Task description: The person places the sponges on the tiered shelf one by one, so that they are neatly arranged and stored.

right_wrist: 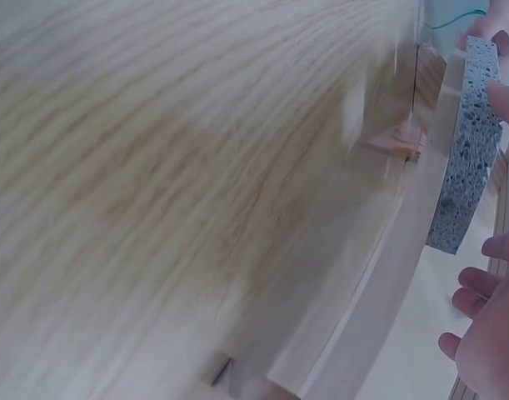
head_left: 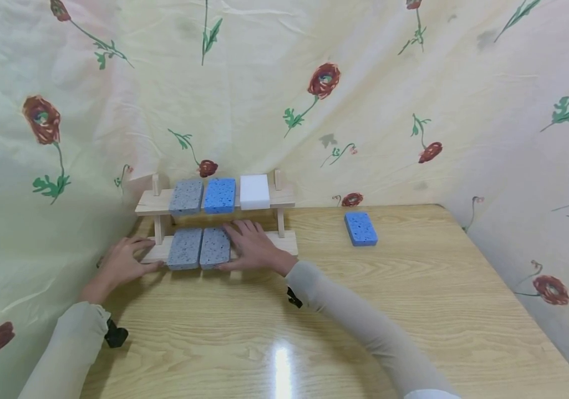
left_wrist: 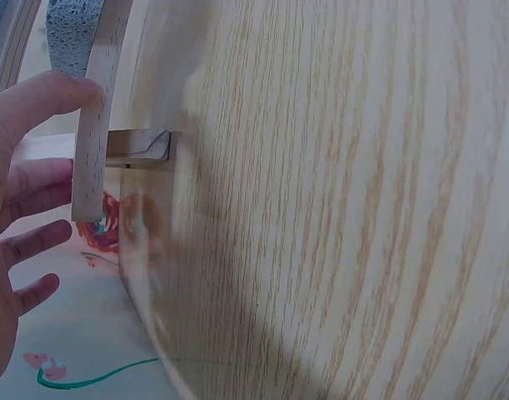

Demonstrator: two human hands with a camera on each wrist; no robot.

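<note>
A two-tier wooden rack (head_left: 285, 244) stands against the cloth backdrop. On its lower shelf two grey speckled sponges lie side by side. My right hand (head_left: 256, 247) holds the right-hand grey sponge (head_left: 214, 249), thumb at its front and fingers at its back; the right wrist view shows that sponge's edge (right_wrist: 468, 158). The left grey sponge (head_left: 184, 249) sits close beside it. At the shelf's left end, my left hand (head_left: 122, 263) grips the board, its thumb on the front edge (left_wrist: 89, 158).
The upper shelf bears a grey sponge (head_left: 187, 195), a blue sponge (head_left: 220, 194) and a white sponge (head_left: 254, 191). Another blue sponge (head_left: 361, 228) lies on the wooden table (head_left: 414, 288), right of the rack. Flower-patterned cloth (head_left: 389, 83) hangs behind and at both sides.
</note>
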